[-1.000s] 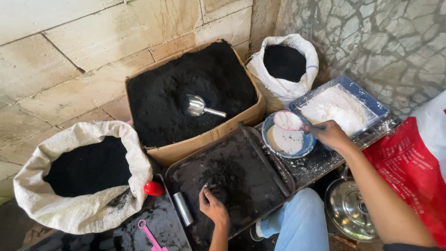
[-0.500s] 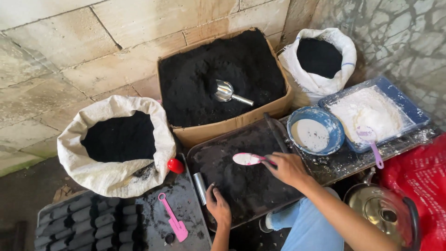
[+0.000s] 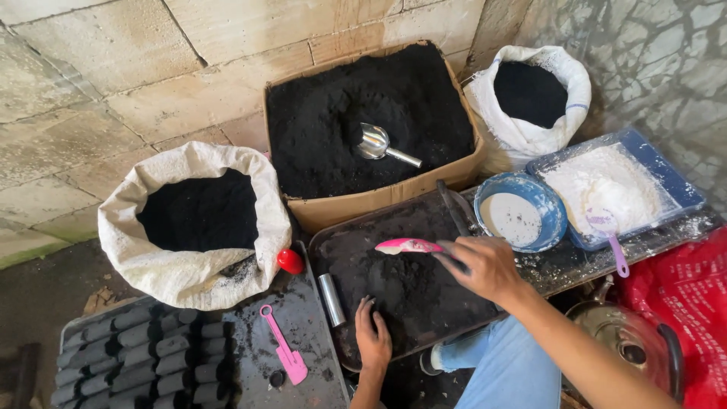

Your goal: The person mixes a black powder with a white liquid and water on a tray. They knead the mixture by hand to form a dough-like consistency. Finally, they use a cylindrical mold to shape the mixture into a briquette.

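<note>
Two hands work over a dark metal tray (image 3: pixel 341 242) in the lower middle of the frame. At lower left, rows of black pressed logs (image 3: pixel 129 352) lie on a dark sheet, with a pink scoop (image 3: pixel 282 350) beside them. Above them a white woven sack (image 3: pixel 189 269) holds black powder, soft and loose in look, and a small red knob (image 3: pixel 290 261) sits at its right edge. A short steel tube (image 3: pixel 331 300) lies on the tray's left edge.

The left hand (image 3: pixel 372 339) rests on the black powder heap (image 3: pixel 409 288), fingers together and pressing down. The right hand (image 3: pixel 485 266) pinches the handle of a pink spoon (image 3: pixel 409 246) between thumb and fingers, its bowl held level over the heap. The spoon looks like thin, stiff plastic, light to carry; it is best taken at the handle's end, kept flat so powder stays in.

Behind the tray, a cardboard box (image 3: pixel 379 201) of black powder holds a shiny metal scoop (image 3: pixel 377 143). Further right stand a blue bowl (image 3: pixel 556 220) dusted white, a smaller white sack (image 3: pixel 522 136) and a blue tub (image 3: pixel 659 163) of white powder with a lilac spoon (image 3: pixel 609 231). A steel pot lid (image 3: pixel 628 341) and a red bag (image 3: pixel 685 291) fill the lower right.
</note>
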